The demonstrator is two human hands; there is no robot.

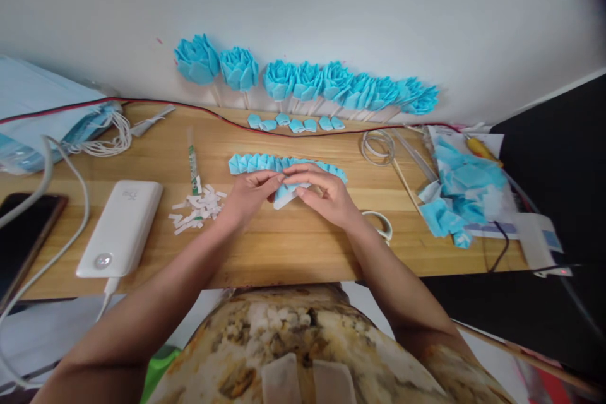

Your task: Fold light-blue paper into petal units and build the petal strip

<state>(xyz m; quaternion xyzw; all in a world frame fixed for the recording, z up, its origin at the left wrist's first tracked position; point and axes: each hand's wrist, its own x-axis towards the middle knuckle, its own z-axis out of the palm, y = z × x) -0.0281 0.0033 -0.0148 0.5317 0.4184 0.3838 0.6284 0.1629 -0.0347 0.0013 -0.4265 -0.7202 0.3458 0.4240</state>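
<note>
Between my two hands, over the middle of the wooden table, is a small light-blue piece (285, 196) with a white underside, perhaps fabric or paper. My left hand (255, 192) pinches its upper left corner, thumb against fingers. From the other side my right hand (326, 192) has its fingers curled over the piece and its thumb below. Just behind the hands lies a row of folded blue petals (260, 163), partly covered by my fingers. Farther back, several loose petals (303, 125) rest along a red-and-black wire.
Finished blue flowers (239, 69) on sticks lean against the wall. White scraps (199, 208), a power bank (120, 227) and a phone (31, 233) lie left. A tape roll (379, 224), wire coil (377, 147), blue pieces (466, 170) and a yellow-handled tool (480, 148) lie right.
</note>
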